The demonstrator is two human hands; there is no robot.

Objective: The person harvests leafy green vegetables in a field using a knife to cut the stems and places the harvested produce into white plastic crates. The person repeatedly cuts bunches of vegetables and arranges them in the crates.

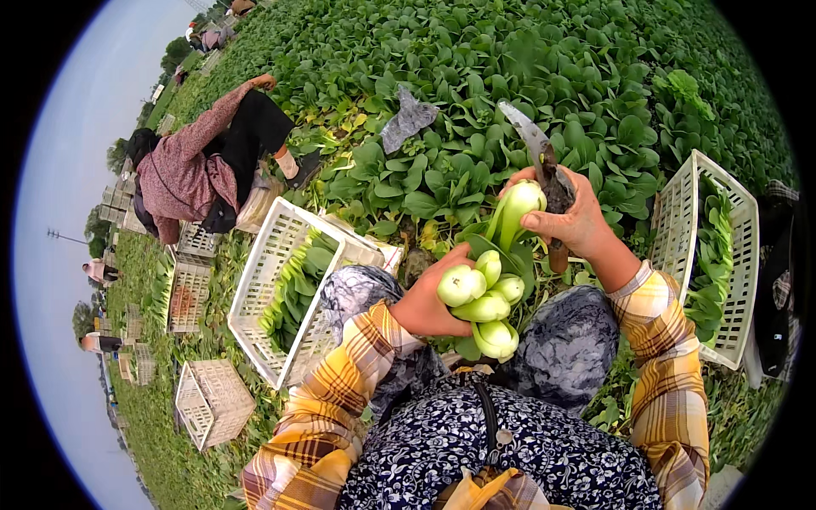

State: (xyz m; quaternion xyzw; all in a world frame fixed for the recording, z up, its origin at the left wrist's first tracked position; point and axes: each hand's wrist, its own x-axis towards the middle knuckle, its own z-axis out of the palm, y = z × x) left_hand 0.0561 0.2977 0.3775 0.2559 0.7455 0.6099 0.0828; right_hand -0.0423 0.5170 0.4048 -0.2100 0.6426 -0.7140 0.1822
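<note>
My left hand (433, 293) is closed around a bunch of bok choy (484, 306), its several pale bases facing up towards me. My right hand (574, 213) grips a single bok choy head (517, 207) together with a sickle (535, 140). The sickle's curved blade points up and away to the left, with soil on its lower part, and its wooden handle (558, 256) shows below the hand. The single head's leaves meet those of the bunch. Both hands are above the gap between my knees.
A white plastic crate (280, 306) with bok choy stands left; another (685, 217) stands right. Growing bok choy (478, 70) spreads ahead, a grey plastic scrap (408, 120) lying on it. A co-worker (191, 172) sits at the upper left. More crates (220, 398) are behind.
</note>
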